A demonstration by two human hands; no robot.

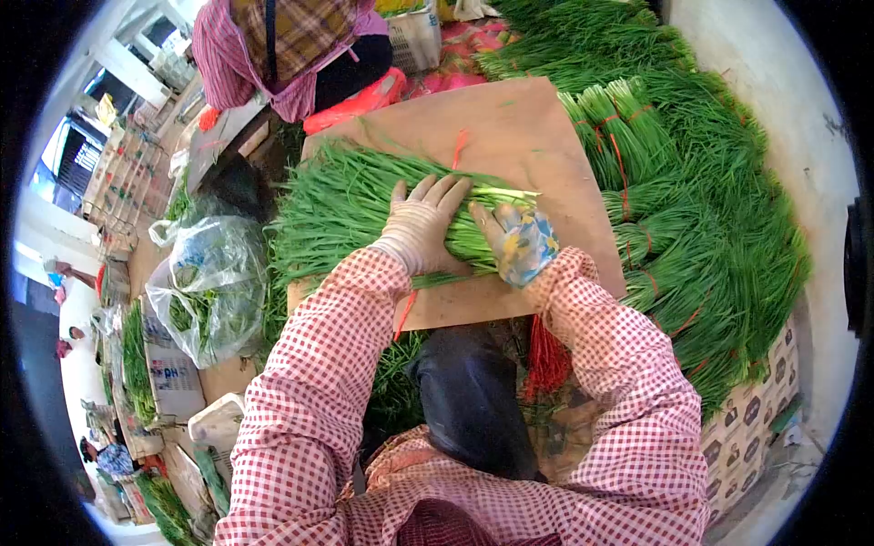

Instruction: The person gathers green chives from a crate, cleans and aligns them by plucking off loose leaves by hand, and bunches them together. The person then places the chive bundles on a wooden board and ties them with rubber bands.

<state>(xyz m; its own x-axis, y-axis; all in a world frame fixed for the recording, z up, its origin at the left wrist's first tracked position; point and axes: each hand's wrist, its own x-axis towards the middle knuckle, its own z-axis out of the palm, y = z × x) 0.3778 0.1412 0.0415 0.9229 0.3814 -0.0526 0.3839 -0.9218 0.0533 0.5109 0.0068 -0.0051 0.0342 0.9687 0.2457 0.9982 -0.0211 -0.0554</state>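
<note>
Brown board [519, 118], flat, angled across the lap; on it, a loose heap of long greens [337, 205]. Leaves fan toward the left edge, deep green and thin; stems gather at the right, paler, nearly white at the tips. Likely light, limp at the leaf end, firmer at the stems, easily bruised, perhaps slippery if damp; best held around the stem end, leaves supported underneath. Left hand [414, 227], gloved, lies wide over the middle. Right hand [519, 241], gloved too, is beside the stems, fingers partly bent (cannot tell whether they grip any). Red tie [461, 148] shows above and below the heap. Farther out: tied bundles [628, 136] stacked right, plastic bag [209, 282] left, another person [273, 45] beyond.
</note>
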